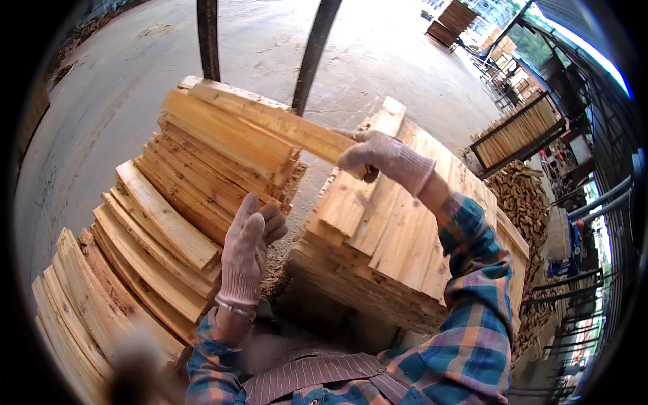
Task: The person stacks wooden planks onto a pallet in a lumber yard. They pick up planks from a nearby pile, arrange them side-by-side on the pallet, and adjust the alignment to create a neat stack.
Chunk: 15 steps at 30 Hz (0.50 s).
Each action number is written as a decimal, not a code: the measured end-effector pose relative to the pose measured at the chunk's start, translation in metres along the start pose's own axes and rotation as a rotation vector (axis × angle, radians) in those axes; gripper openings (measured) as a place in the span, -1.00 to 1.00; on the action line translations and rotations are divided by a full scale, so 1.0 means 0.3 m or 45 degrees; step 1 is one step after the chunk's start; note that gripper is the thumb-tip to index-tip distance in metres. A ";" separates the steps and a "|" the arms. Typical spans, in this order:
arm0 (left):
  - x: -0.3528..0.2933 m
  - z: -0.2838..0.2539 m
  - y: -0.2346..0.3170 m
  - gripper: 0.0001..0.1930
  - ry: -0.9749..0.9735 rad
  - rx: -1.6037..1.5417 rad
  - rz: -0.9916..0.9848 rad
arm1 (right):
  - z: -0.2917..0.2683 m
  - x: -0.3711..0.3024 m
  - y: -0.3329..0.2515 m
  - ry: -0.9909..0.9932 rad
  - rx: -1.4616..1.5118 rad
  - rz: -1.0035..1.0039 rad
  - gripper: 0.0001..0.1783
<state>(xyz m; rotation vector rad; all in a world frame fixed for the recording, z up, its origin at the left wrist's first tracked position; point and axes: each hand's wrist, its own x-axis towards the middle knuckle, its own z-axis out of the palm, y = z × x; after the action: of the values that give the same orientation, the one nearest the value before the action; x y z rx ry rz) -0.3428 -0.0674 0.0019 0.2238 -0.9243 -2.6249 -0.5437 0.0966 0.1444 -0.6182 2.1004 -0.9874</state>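
My right hand [388,160], in a pale knitted glove, is closed round the near end of a long wooden board [287,125]. The board slants away to the upper left, its far part over a stack of planks [216,145]. My left hand [248,246], gloved too, holds nothing and is beside the near ends of that stack; its fingers are loosely bent and apart. Beneath my right hand stands a second stack of lighter planks [412,233], laid side by side in layers.
More planks [152,246] lie in rows at the left. Two dark metal posts [314,57] rise behind the left stack. A framed rack of wood [518,133] and a heap of short wood pieces [520,199] stand at the right. Something blurred [138,358] covers the lower left.
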 end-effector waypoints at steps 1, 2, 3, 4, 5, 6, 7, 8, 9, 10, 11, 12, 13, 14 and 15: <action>0.037 0.082 -0.048 -0.34 0.023 -0.093 -0.032 | -0.009 -0.110 0.021 0.028 0.001 0.255 -0.12; 0.065 0.158 -0.086 -0.31 0.078 -0.166 -0.066 | -0.005 -0.245 0.066 0.003 0.230 0.289 -0.10; 0.093 0.225 -0.101 -0.36 0.119 -0.093 -0.177 | -0.007 -0.373 0.111 -0.060 -0.004 0.260 -0.08; 0.076 0.291 -0.128 -0.40 0.133 -0.053 -0.211 | 0.006 -0.476 0.164 -0.011 -0.189 0.148 -0.03; 0.059 0.357 -0.153 -0.44 0.057 -0.194 -0.259 | -0.021 -0.578 0.212 0.011 -0.041 0.114 -0.02; 0.018 0.425 -0.193 -0.45 0.063 -0.159 -0.267 | -0.047 -0.676 0.264 0.063 0.027 0.185 0.00; -0.031 0.486 -0.232 -0.46 0.043 -0.132 -0.256 | -0.066 -0.763 0.321 0.102 -0.103 0.082 -0.02; -0.080 0.545 -0.278 -0.46 0.017 -0.116 -0.254 | -0.085 -0.846 0.376 0.160 -0.282 0.033 -0.03; -0.125 0.598 -0.326 -0.40 -0.103 -0.176 -0.263 | -0.104 -0.920 0.431 0.215 -0.460 -0.019 -0.05; -0.157 0.647 -0.380 -0.41 -0.130 -0.132 -0.277 | -0.126 -0.989 0.486 0.277 -0.500 -0.062 -0.04; -0.180 0.691 -0.442 -0.42 -0.188 -0.110 -0.286 | -0.159 -1.056 0.538 0.340 -0.545 -0.106 -0.04; -0.196 0.721 -0.501 -0.44 -0.307 -0.135 -0.259 | -0.188 -1.118 0.593 0.398 -0.607 -0.131 -0.04; -0.195 0.744 -0.555 -0.45 -0.367 -0.043 -0.400 | -0.218 -1.179 0.649 0.437 -0.669 -0.106 -0.02; -0.174 0.756 -0.593 -0.47 -0.545 -0.017 -0.488 | -0.250 -1.230 0.708 0.476 -0.750 -0.073 0.00; -0.138 0.750 -0.609 -0.45 -0.586 0.140 -0.650 | -0.278 -1.268 0.768 0.516 -0.847 0.007 0.01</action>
<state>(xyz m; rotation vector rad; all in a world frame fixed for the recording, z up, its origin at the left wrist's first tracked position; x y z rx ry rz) -0.4123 0.2104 0.0622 -0.1510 -1.3042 -3.1734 -0.3974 0.5247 0.1517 -0.7737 2.8157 -0.4048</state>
